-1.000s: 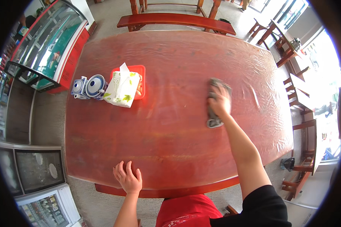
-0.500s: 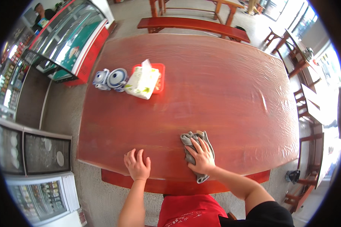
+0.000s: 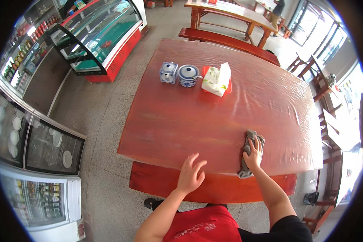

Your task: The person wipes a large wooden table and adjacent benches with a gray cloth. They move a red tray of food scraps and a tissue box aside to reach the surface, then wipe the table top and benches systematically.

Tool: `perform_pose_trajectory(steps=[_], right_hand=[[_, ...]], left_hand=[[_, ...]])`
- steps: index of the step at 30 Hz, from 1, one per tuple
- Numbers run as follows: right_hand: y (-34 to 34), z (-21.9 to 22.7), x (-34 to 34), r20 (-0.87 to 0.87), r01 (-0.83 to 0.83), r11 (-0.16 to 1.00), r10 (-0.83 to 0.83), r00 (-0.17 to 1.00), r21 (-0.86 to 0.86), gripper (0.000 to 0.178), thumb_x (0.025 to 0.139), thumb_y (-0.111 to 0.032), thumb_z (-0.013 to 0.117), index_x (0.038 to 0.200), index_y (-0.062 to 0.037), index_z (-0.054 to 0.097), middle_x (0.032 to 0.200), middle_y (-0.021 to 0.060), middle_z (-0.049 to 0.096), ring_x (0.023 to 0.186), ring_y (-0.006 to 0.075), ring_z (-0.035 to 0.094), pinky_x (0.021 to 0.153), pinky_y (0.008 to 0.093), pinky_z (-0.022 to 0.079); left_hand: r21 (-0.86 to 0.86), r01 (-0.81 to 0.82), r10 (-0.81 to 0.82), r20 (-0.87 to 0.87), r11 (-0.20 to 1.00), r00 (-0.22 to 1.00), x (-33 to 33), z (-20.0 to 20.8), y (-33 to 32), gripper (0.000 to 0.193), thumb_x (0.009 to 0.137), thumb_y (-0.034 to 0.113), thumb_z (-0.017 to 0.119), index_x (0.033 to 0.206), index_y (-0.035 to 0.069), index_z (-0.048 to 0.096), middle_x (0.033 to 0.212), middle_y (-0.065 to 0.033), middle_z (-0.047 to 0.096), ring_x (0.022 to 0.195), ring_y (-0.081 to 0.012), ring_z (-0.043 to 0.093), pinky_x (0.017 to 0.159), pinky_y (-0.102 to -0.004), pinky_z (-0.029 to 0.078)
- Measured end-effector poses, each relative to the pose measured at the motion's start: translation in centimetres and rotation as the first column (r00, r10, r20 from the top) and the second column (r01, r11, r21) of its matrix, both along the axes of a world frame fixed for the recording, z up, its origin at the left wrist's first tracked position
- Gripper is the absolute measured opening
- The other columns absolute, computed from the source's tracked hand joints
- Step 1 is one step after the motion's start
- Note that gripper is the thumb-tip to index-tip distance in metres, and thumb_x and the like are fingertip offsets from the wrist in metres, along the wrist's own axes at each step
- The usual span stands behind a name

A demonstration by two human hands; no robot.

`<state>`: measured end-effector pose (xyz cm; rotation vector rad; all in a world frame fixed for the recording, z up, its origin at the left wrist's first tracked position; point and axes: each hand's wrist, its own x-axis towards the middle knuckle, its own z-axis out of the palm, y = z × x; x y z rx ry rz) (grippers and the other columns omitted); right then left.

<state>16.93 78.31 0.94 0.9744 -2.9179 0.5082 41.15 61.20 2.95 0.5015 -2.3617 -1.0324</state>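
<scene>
A crumpled grey cloth (image 3: pixel 243 171) lies on the near right part of the brown-red table, partly over the near edge. My right hand (image 3: pixel 254 155) holds it down against the table top, palm on the cloth and fingers stretched along it. Near the table's front edge, left of the cloth, my left hand (image 3: pixel 191 175) has its fingers apart and nothing in them. Whether it touches the table cannot be told. A clear, wrinkled cover lies over the table top (image 3: pixel 189 121).
Toward the back stand a square blue-and-white teapot (image 3: pixel 168 73), a round lidded jar (image 3: pixel 188 76) and a tissue pack (image 3: pixel 216 80) on a red tray (image 3: pixel 230 86). A red bench (image 3: pixel 169 183) runs along the near side. A glass display counter (image 3: pixel 105 40) is at far left.
The view has swung, so the table and its items sit farther right in it. My right hand and the cloth have slid somewhat right along the near edge. My left hand's fingers have spread.
</scene>
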Motion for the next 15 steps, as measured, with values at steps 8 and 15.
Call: perform_pose_trajectory(steps=[8, 15], right_hand=[[-20.3, 0.4, 16.8, 0.078, -0.022, 1.0, 0.02, 0.997, 0.017, 0.068, 0.067, -0.035, 0.061, 0.128, -0.0159, 0.039, 0.138, 0.0118, 0.024, 0.127, 0.0336, 0.019, 0.105, 0.0418, 0.017], [-28.0, 0.0, 21.8, 0.083, -0.034, 0.999, 0.033, 0.996, 0.004, 0.065, 0.068, -0.034, 0.059, 0.128, -0.0154, 0.039, 0.139, 0.0114, 0.022, 0.128, 0.0324, 0.016, 0.106, 0.0412, 0.012]], left_hand=[[0.249, -0.677, 0.243, 0.803, 0.692, 0.544, 46.2, -11.9, -4.8, 0.029, 0.074, 0.019, 0.058, 0.1, 0.005, 0.058, 0.102, -0.0146, 0.056, 0.09, -0.0307, 0.055, 0.08, -0.0382, 0.042], [0.271, -0.947, 0.338, 0.887, 0.174, 0.315, 59.0, -11.0, -12.5, 0.029, 0.076, 0.02, 0.056, 0.102, 0.007, 0.056, 0.099, -0.0119, 0.056, 0.086, -0.0277, 0.054, 0.074, -0.0368, 0.042]])
